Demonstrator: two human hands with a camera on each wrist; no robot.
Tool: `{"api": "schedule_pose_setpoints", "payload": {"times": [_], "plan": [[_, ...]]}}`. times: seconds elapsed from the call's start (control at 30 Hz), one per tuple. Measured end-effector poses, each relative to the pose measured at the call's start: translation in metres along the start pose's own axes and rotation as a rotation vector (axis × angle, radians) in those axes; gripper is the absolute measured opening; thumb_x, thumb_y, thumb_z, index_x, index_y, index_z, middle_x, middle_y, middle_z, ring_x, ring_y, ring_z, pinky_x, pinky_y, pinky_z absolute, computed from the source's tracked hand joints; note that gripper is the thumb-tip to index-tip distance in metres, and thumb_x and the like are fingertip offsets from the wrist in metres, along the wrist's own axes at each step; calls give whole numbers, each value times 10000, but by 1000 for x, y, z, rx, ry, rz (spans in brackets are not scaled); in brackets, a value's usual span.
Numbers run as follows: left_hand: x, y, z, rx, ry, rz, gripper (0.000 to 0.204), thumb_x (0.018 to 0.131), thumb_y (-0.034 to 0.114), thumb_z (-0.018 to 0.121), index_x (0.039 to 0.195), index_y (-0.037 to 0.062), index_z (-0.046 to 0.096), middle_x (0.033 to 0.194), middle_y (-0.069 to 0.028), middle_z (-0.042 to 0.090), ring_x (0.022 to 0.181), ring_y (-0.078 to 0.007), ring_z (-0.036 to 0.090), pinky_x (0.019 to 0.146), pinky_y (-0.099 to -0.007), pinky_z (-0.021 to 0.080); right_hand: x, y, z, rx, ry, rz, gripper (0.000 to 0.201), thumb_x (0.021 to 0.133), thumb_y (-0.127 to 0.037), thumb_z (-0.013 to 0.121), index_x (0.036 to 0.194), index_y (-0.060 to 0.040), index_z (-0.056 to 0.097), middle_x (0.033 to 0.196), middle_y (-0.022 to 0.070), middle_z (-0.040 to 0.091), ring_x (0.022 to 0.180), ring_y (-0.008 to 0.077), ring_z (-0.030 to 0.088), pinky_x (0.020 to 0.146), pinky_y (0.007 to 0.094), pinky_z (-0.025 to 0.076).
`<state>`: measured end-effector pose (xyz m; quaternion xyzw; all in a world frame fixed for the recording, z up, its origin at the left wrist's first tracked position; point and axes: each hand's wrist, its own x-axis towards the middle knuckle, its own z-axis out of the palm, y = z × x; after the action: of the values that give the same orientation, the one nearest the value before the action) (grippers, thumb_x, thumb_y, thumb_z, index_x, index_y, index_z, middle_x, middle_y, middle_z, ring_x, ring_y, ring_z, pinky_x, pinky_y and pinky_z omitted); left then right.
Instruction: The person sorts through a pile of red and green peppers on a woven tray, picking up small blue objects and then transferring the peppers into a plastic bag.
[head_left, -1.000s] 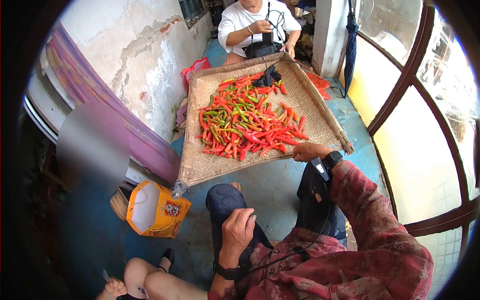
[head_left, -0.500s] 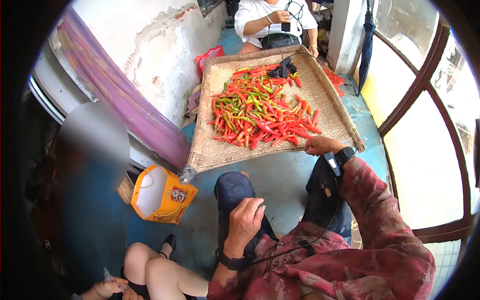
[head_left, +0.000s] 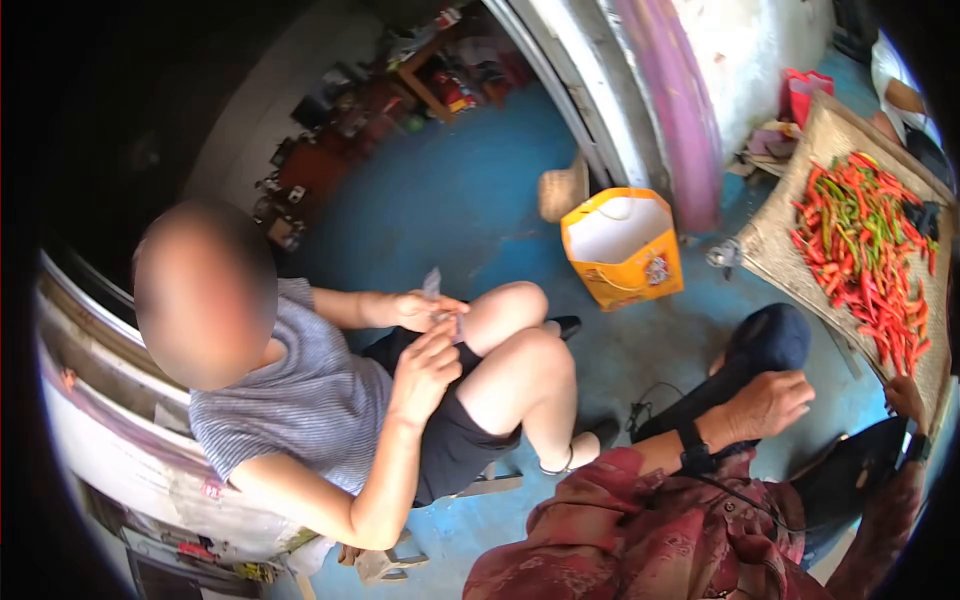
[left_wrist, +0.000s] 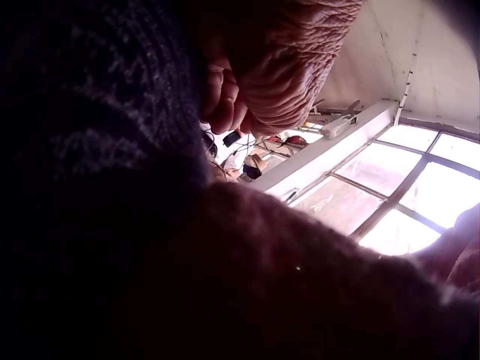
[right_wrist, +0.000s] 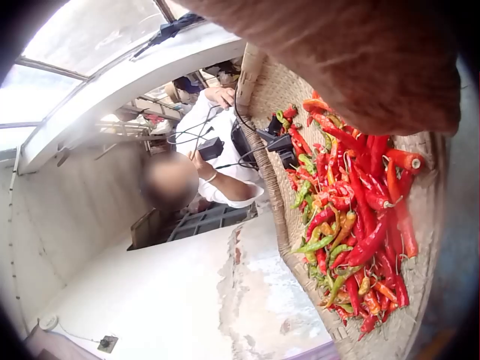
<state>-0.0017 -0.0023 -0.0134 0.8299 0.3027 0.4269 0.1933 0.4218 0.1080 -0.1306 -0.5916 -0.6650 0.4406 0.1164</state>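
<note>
A shallow woven tray (head_left: 775,225) stands at the right in the head view, heaped with red and green chili peppers (head_left: 860,255). My right hand (head_left: 905,400) is at the tray's near rim, beside the peppers; whether its fingers grip the rim I cannot tell. In the right wrist view part of this hand (right_wrist: 360,60) looms blurred over the peppers (right_wrist: 360,225). My left hand (head_left: 770,405) is over my thigh, its fingers loosely curled and holding nothing. The left wrist view shows its bent fingers (left_wrist: 225,101), with dark cloth filling much of that picture.
A seated person (head_left: 310,400) at my left handles a small clear item. An orange carton (head_left: 630,275) stands on the blue floor between us and the tray. Across the tray a person in white (right_wrist: 225,150) holds a black device and cables; a black object (right_wrist: 281,146) lies among the peppers.
The head view has swung left, bringing the seated person and the room behind into view and shifting the tray to the right. My hands stay about where they were.
</note>
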Motion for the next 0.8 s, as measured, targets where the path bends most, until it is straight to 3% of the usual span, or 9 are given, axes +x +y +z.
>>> {"api": "schedule_pose_setpoints", "payload": {"times": [0.13, 0.2, 0.33, 0.4, 0.47, 0.53, 0.67, 0.7, 0.8], "plan": [[-3, 3, -4, 33, -38, -8, 123, 730, 76, 597, 822, 36, 527, 759, -98, 511, 714, -264, 555, 615, -361, 470, -2, -11, -2, -240, -21, -45, 217, 778, -188, 507, 677, -15, 591, 559, 60, 567, 472, 128, 538, 446, 279, 450], [-2, 5, -5, 43, -25, -32, 144, 746, 83, 620, 873, 55, 557, 798, -95, 561, 726, -252, 585, 625, -333, 489, -34, -81, 5, -360, 54, 71, 293, 809, -250, 491, 640, -33, 594, 543, 48, 553, 494, 135, 499, 470, 326, 414], [6, 9, -5, 18, -58, -63, 142, 751, 55, 625, 886, 42, 581, 812, -111, 592, 728, -283, 600, 625, -340, 488, -29, -68, 5, -493, 61, -182, 233, 760, -191, 474, 646, -7, 560, 495, 85, 490, 455, 177, 473, 465, 353, 402], [6, 7, -3, 30, -69, -33, 136, 747, 49, 623, 874, 49, 575, 794, -111, 587, 722, -284, 593, 637, -352, 488, -36, -81, 6, -322, 70, -109, 204, 748, -194, 512, 795, -31, 625, 619, 85, 595, 561, 183, 582, 561, 316, 480], [5, 7, -3, 52, -106, -38, 143, 750, 54, 623, 884, 42, 573, 794, -114, 589, 729, -283, 596, 636, -347, 488, -33, -72, 13, -328, 111, -24, 231, 713, -214, 546, 853, -63, 651, 736, 136, 628, 709, 271, 606, 642, 388, 468], [9, 11, -5, 46, -123, -46, 145, 751, 55, 623, 886, 38, 572, 798, -115, 591, 730, -284, 597, 634, -346, 488, -34, -80, 9, -314, 55, 23, 259, 721, -234, 555, 895, -70, 653, 785, 126, 639, 769, 262, 614, 677, 371, 474], [7, 9, -4, 31, -140, -101, 152, 753, 59, 623, 892, 31, 569, 807, -116, 594, 730, -287, 598, 631, -347, 488, -37, -97, 5, -292, 56, -23, 247, 735, -219, 560, 902, -58, 646, 810, 138, 634, 702, 245, 619, 638, 353, 481], [8, 10, -5, 24, -132, -92, 152, 752, 58, 623, 891, 27, 568, 808, -120, 595, 732, -288, 598, 629, -348, 488, -34, -97, 8, -159, 170, -95, 219, 808, -173, 536, 975, -49, 605, 710, 83, 625, 618, 141, 617, 562, 276, 493], [8, 8, -3, 22, -116, -56, 148, 753, 57, 622, 887, 24, 570, 810, -124, 597, 733, -289, 598, 629, -348, 488, -31, -127, -3, 26, 411, -117, 344, 825, -167, 533, 1139, -30, 501, 706, 94, 616, 619, 149, 617, 558, 269, 493]]}}
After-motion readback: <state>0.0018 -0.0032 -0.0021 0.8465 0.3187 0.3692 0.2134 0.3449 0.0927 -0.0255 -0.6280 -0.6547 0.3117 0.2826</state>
